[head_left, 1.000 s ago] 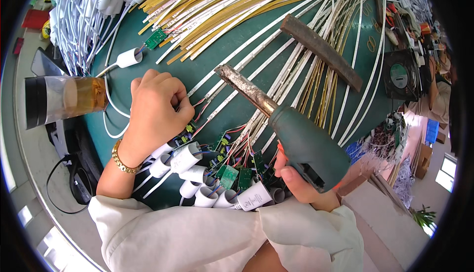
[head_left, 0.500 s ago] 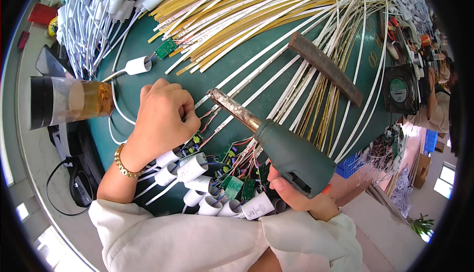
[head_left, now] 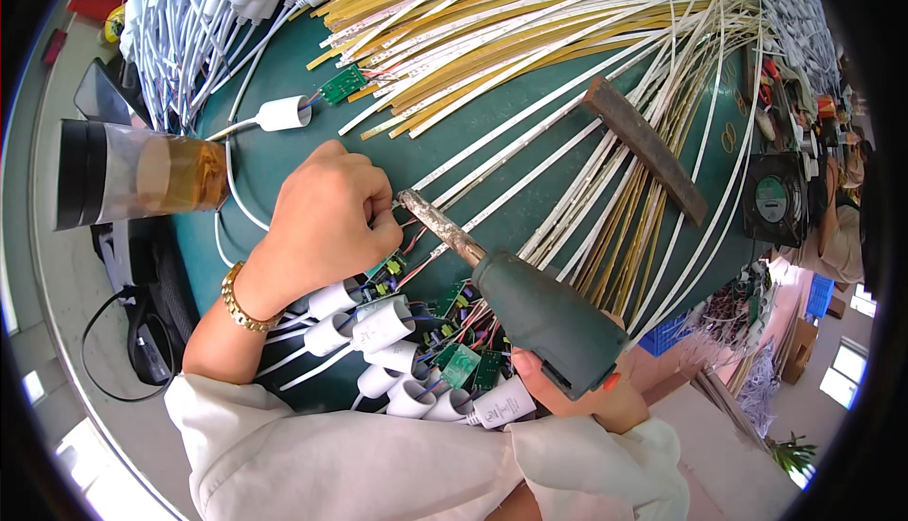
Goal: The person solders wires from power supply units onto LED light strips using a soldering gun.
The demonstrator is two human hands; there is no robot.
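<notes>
My right hand (head_left: 558,384) is wrapped round the dark green handle of a soldering iron (head_left: 544,318). The iron's worn, crusted metal tip points up and left, right beside the fingertips of my left hand (head_left: 336,218). That hand is closed in a pinch, and its curled fingers hide whatever is between them. Thin red wires show just below its thumb, near the end of a white LED strip (head_left: 530,176). Under my left hand lie several white plastic housings (head_left: 383,327) with cables and green circuit boards (head_left: 461,365).
A dark metal bar (head_left: 648,147) lies across fanned-out white and yellow strips (head_left: 492,25). At the left are a tea-filled bottle (head_left: 142,171) and bundled white cables (head_left: 180,39). One wired housing (head_left: 284,114) lies ahead of my left hand. A black fan (head_left: 771,198) stands right.
The soldering iron's tip and my left fingertips have come closer together. My left hand still pinches, and my right hand keeps its hold on the iron. The whole view has shifted slightly.
</notes>
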